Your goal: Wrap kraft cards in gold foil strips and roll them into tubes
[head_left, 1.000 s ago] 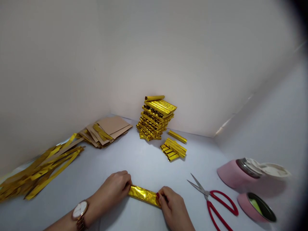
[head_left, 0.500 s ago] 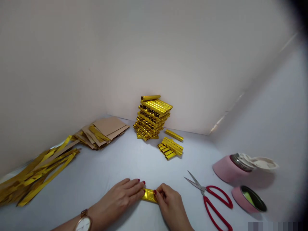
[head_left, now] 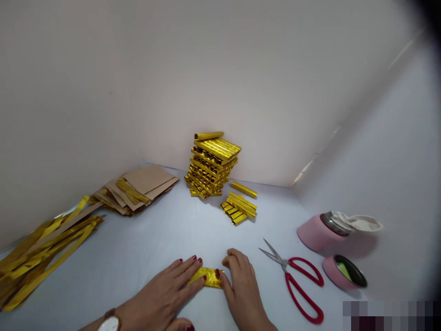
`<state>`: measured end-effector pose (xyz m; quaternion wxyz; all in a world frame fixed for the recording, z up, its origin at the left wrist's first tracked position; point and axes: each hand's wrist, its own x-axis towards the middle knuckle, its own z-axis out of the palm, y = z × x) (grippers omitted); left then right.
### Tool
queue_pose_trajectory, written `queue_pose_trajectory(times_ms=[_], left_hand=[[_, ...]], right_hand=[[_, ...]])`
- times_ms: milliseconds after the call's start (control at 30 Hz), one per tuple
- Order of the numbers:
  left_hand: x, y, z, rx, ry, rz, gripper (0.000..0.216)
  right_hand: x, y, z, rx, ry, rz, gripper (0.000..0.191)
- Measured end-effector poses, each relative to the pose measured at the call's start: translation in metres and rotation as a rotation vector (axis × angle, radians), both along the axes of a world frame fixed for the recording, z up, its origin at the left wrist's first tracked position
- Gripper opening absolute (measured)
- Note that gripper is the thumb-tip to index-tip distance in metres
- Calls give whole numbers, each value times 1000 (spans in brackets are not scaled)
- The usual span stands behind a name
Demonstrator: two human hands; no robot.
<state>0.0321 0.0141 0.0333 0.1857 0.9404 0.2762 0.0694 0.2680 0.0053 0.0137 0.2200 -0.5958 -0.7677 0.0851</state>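
A short folded gold foil packet (head_left: 206, 277) lies on the white surface between my hands. My left hand (head_left: 168, 289) rests over its left end with the fingers spread, and a wristwatch (head_left: 109, 322) sits on that wrist. My right hand (head_left: 239, 280) presses against the packet's right end. Farther back, a tall crisscross stack of gold foil sticks (head_left: 210, 165) stands against the wall. Several loose gold sticks (head_left: 238, 205) lie to its right, nearer to me.
Brown cardboard pieces (head_left: 138, 188) and long gold foil strips (head_left: 44, 253) lie at the left. Red-handled scissors (head_left: 292, 280) lie right of my right hand. Beyond them are a pink flask (head_left: 320, 232) and its pink cup (head_left: 342, 272). White walls rise behind.
The foil has gone from a long strip to a short packet, and my hands have moved closer together. My left fingers now lie over it. The whole view has drifted slightly.
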Motion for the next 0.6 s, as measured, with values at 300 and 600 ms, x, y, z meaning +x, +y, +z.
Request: queue_pose_trajectory(times_ms=[300, 600], left_hand=[[5, 1, -1, 36, 63, -37, 72], [2, 1, 0, 67, 24, -27, 76]], right_hand=[[-21, -21, -22, -8, -320, 295, 67], [-13, -27, -17, -230, -321, 340, 81]])
